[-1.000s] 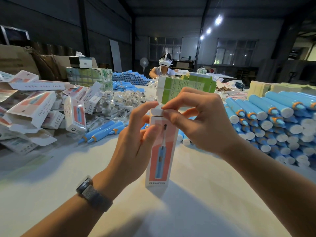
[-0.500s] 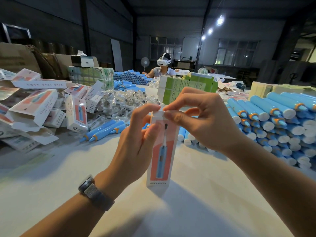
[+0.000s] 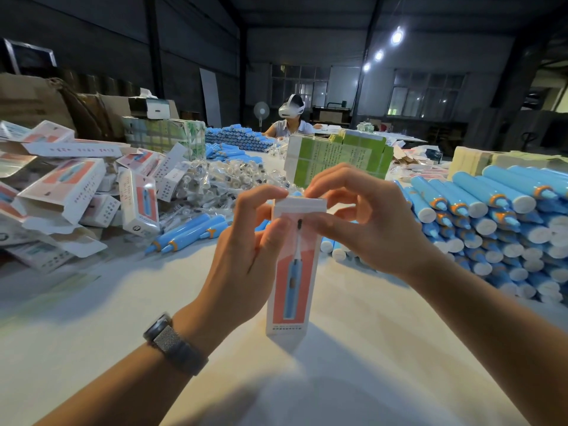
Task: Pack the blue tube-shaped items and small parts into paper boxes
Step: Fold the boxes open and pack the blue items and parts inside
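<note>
A tall white paper box (image 3: 292,281) with a red panel and a blue tube picture stands upright on the white table (image 3: 92,318), centre of view. My left hand (image 3: 242,259) grips its upper left side, thumb on the front. My right hand (image 3: 368,222) holds its top from the right, fingertips pressing on the top flap, which lies flat. A big stack of blue tubes (image 3: 498,229) with white ends lies at the right. A few loose blue tubes (image 3: 187,235) lie left of the box. Bagged small parts (image 3: 221,182) are heaped behind.
A pile of white and red boxes (image 3: 67,192) fills the left side. Green cartons (image 3: 335,158) stand behind my hands. A person wearing a headset (image 3: 290,118) sits at the far end, with more blue tubes (image 3: 236,138) in front of them.
The box's top flap, raised a second ago, now lies flat under my right fingertips. Both hands stay on the box, which still stands in the same spot.
</note>
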The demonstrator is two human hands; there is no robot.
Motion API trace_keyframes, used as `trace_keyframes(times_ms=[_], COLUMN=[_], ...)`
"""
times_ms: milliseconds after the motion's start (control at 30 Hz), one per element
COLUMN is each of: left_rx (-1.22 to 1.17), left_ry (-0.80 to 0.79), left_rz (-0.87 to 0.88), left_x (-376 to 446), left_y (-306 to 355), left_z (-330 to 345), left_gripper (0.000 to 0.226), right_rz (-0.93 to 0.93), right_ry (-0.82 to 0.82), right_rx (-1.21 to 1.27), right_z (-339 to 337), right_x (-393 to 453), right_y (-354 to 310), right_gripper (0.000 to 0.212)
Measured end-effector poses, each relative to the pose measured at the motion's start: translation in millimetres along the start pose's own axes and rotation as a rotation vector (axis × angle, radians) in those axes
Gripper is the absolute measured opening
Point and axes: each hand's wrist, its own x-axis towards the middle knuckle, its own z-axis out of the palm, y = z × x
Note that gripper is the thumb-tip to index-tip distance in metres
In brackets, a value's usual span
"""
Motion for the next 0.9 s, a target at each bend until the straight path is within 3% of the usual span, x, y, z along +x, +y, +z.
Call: trace_keyframes(times_ms=[600, 800, 900], left_rx=[0.04, -0.013, 0.085], left_ry=[0.066, 0.078, 0.061], left_rz=[-0.003, -0.049, -0.04], left_x=[1, -2, -4], left_y=[1, 1, 0], left_z=[2, 1, -1], left_gripper=[0.011, 0.01, 0.018], right_rz=[-0.09, -0.062, -0.03], right_ry=[0.038, 0.12, 0.196], right_rx=[-0.15, -0.163, -0.25], right_z=[2, 13, 18], right_x=[0, -3, -3], right_y=[1, 6, 13], right_gripper=[0.011, 0.007, 0.011])
